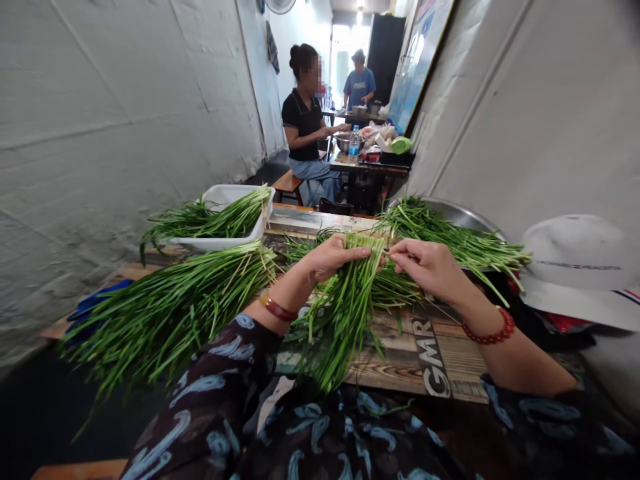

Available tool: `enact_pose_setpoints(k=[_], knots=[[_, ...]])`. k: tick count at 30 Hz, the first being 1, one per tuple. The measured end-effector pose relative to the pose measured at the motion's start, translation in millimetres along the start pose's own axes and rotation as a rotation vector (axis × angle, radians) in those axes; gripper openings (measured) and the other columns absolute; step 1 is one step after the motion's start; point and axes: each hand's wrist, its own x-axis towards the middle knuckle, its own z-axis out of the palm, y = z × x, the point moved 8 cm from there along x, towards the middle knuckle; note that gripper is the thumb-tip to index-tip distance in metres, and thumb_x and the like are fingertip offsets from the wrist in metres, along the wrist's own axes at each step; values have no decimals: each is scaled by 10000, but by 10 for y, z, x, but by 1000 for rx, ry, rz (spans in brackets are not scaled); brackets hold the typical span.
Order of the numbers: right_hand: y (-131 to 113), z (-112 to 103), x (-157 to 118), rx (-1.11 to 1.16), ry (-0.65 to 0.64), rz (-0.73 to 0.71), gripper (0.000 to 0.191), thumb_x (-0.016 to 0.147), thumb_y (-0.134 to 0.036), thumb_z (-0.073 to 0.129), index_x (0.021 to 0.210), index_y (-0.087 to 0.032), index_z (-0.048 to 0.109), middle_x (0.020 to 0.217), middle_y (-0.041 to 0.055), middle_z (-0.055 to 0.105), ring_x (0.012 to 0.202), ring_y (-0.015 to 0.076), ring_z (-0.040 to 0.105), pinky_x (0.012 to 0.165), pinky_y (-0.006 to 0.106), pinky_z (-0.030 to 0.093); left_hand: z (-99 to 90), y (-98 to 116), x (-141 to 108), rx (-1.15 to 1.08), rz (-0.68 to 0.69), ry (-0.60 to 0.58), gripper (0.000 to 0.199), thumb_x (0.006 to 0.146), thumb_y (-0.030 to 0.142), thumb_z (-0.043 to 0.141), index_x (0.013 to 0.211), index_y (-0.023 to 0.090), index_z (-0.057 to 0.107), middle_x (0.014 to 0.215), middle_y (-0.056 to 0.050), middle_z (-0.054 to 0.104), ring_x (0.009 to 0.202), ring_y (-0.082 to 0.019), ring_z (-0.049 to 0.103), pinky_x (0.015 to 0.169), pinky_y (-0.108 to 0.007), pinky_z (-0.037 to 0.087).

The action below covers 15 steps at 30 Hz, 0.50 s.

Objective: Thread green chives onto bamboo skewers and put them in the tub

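A bunch of long green stalks hangs from my left hand, whose fingers and thumb wrap round it near the pale cut ends. The leafy ends droop toward my lap over the table's near edge. Just right of the bunch, my right hand is closed in a pinch, close to the pale stems. A thin strand shows at its fingertips, too fine to make out well. More loose greens lie on the wooden table behind the bunch.
At left, a big pile of stalks lies beside a white tray of greens. Blue cloth sits under the pile. A metal basin with greens and a white cap are at right. Two people work at tables farther back.
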Motion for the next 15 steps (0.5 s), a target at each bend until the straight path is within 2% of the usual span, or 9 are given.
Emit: enact_pose_setpoints(k=[4,10,12,15], knots=[[-40,3,-39,-58,12,-55,209,939,-242,519,809,-190,674,726,33,708,629,165,626,630,282,433,30,-73,13,-63,-5,-15,433,655,344,882,991,105,749,906,-133,779,786,-251,750,729,-370,622],[-53,69,-81,-79,9,-61,238,942,-237,506,754,-191,643,730,36,706,632,162,616,636,285,422,121,-128,22,-68,-6,-30,417,648,341,886,956,101,739,882,-120,774,764,-230,743,757,-368,614],[-39,82,-72,-68,5,-51,238,938,-238,506,750,-191,644,718,32,705,624,157,612,633,282,422,121,-125,24,-49,-15,-29,419,638,349,889,943,105,738,877,-112,771,755,-221,736,752,-364,606],[59,8,-24,-31,51,20,211,918,-251,533,759,-191,658,657,10,692,573,142,590,600,269,415,43,-82,30,45,-2,-17,419,617,350,898,916,99,746,858,-100,764,748,-185,712,737,-299,576]])
